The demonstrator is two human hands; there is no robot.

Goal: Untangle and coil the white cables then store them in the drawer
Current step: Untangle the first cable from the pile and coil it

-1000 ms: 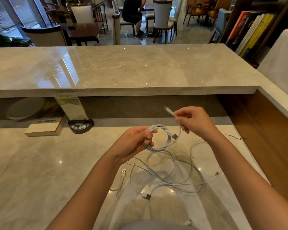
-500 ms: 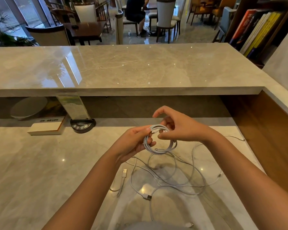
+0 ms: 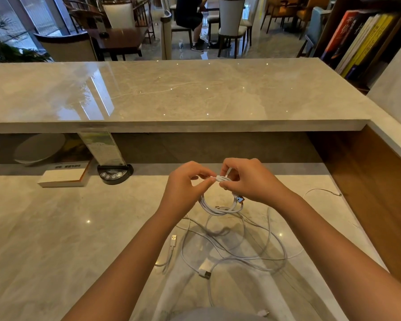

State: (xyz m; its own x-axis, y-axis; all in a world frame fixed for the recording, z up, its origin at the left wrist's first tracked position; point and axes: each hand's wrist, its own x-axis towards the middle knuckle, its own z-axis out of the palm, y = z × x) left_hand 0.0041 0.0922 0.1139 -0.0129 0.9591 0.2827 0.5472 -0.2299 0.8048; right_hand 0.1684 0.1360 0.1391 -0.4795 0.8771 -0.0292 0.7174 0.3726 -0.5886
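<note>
A small coil of white cable (image 3: 218,208) hangs above the lower marble desk between my hands. My left hand (image 3: 185,186) pinches the top of the coil. My right hand (image 3: 248,179) pinches the cable's end at the same spot, fingers curled round it. A USB plug (image 3: 239,199) with a blue insert sticks out of the coil under my right hand. Below, a tangle of loose white cables (image 3: 236,253) lies on the desk, with USB plugs at its left (image 3: 173,240) and front (image 3: 205,273). No drawer is in view.
A raised marble counter (image 3: 171,93) runs across in front. Under it stand a white book (image 3: 64,176), a black round device (image 3: 115,173) with a clear sign, and a grey dish (image 3: 39,147). A wooden side panel (image 3: 375,186) closes the right. Chairs and a seated person are beyond.
My right hand brought the free cable end from up and to the right back to the coil's top. Both hands now meet there, and the coil hangs lower.
</note>
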